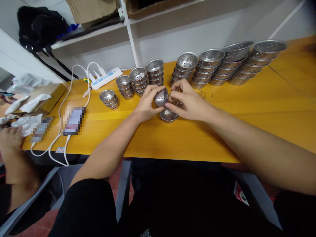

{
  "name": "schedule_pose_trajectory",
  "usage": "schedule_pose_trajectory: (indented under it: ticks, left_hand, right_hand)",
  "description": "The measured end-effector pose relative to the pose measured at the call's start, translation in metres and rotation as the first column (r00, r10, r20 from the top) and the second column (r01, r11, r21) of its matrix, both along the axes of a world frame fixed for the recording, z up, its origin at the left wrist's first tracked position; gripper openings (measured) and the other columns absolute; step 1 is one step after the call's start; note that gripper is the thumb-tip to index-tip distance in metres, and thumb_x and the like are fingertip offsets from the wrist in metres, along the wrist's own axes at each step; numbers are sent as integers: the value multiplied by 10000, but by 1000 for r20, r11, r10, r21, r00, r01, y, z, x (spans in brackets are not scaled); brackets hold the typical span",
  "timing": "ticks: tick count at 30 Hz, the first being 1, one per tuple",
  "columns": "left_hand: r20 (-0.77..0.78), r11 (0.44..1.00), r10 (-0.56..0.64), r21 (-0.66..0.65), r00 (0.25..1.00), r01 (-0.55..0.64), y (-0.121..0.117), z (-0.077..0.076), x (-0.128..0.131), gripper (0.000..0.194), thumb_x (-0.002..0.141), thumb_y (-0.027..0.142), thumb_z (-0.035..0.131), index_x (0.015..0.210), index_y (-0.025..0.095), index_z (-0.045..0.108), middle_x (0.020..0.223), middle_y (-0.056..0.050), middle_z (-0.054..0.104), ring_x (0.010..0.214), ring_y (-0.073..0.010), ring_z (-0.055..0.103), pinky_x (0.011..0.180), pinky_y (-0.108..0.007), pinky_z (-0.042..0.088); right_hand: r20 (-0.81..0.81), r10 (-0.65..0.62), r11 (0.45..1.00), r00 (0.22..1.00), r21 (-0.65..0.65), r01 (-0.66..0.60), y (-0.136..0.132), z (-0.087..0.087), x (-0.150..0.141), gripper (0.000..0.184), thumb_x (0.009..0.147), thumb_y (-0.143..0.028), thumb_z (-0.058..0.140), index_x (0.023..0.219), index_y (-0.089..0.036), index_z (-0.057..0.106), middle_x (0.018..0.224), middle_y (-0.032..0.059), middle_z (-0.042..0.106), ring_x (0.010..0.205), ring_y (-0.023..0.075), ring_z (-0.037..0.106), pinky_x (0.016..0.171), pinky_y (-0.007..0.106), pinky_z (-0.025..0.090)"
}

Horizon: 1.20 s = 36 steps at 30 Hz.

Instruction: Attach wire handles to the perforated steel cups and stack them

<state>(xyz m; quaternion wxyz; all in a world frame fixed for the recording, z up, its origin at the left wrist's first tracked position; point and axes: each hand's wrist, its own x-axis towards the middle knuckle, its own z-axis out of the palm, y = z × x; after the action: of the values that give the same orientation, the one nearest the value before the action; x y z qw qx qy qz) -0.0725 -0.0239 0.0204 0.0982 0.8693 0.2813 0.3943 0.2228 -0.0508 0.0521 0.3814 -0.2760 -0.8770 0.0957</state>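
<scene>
My left hand grips a small perforated metal cup, tilted on its side, between thumb and fingers. Close against the cup's right side is my right hand, its fingers curled and its thumb touching the cup's edge. What those fingers pinch is too small and blurred to make out. Below both hands, on the table, sits another perforated metal cup, partly covered by them. Thin brownish wire-like strands show behind my right hand.
Several stacks of perforated cups line the back, among them a short stack at left and a large stack at right. A power strip, a cabled phone and a co-worker's hand are leftward on the yellow table.
</scene>
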Motion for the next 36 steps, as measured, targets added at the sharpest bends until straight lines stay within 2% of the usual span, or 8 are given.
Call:
schedule_pose_trajectory:
  ticks: [3, 8, 14, 22, 27, 31, 33, 36]
  left_hand:
    - [-5, 1000, 0, 13, 1000, 0, -1, 2, 0, 873, 1071, 305, 914, 1848, 401, 527, 1732, -132, 654, 1723, -381, 693, 1503, -639, 591]
    - [-44, 999, -4, -34, 999, 3, -1, 5, -3, 928, 1052, 352, 1000, 1851, 396, 530, 1760, -143, 661, 1731, -403, 693, 1520, -657, 580]
    - [-71, 999, 20, -29, 997, -22, -4, 11, -3, 914, 1055, 336, 1014, 1840, 381, 546, 1787, -154, 678, 1747, -422, 690, 1530, -689, 572]
    - [-136, 1000, 3, -14, 991, -4, -25, 36, -4, 852, 1046, 354, 1052, 1765, 319, 597, 1738, -173, 755, 1665, -398, 765, 1442, -654, 670]
    - [-178, 990, 101, -80, 979, -117, -43, 60, -16, 746, 1015, 558, 1079, 1624, 286, 746, 1577, -139, 855, 1481, -384, 864, 1354, -611, 728]
    - [-21, 968, 244, -53, 969, -245, -31, 71, -45, 1015, 959, 954, 992, 1724, 349, 709, 1647, -142, 848, 1651, -457, 807, 1495, -681, 643]
    - [116, 918, 393, 0, 912, -395, -16, 74, -65, 1090, 993, 1058, 867, 1817, 387, 626, 1770, -149, 774, 1833, -483, 673, 1594, -708, 542]
    - [255, 785, 595, 19, 762, -619, 8, 76, -94, 1080, 1054, 1039, 796, 1898, 426, 517, 1925, -145, 632, 1940, -471, 549, 1635, -701, 489]
  right_hand:
    - [6, 24, 999, 1000, -40, -24, 0, 3, 3, 326, 1242, -613, 741, 1193, -293, 771, 1341, 165, 732, 1219, 427, 765, 1145, 701, 715]
    - [6, 71, 997, 997, -11, -71, 5, 1, 8, 400, 1239, -689, 765, 1221, -290, 758, 1523, 195, 749, 1383, 470, 770, 1227, 723, 706]
    - [-55, 61, 998, 997, -5, -61, 6, 0, 7, 324, 1205, -617, 866, 1165, -307, 778, 1378, 156, 769, 1287, 440, 787, 1165, 697, 729]
    - [-125, 94, 995, 988, -25, -98, -3, 3, 4, 358, 1190, -666, 907, 1141, -324, 815, 1368, 124, 803, 1258, 407, 817, 1174, 690, 730]
    - [-204, -32, 998, 978, 47, 43, 0, 4, 11, 411, 1223, -752, 823, 1227, -341, 845, 1475, 164, 821, 1511, 488, 786, 1337, 775, 652]
    - [-94, -137, 990, 986, -51, 133, 17, 4, 38, 460, 1211, -796, 781, 1298, -355, 877, 1525, 195, 823, 1564, 539, 754, 1389, 821, 608]
    - [10, -137, 985, 991, -103, 137, 30, -1, 53, 496, 1187, -817, 795, 1266, -337, 889, 1450, 195, 833, 1478, 539, 781, 1345, 827, 630]
    - [103, -149, 976, 984, -146, 163, 48, -14, 67, 571, 1151, -868, 804, 1161, -301, 873, 1293, 168, 817, 1263, 478, 826, 1218, 770, 700]
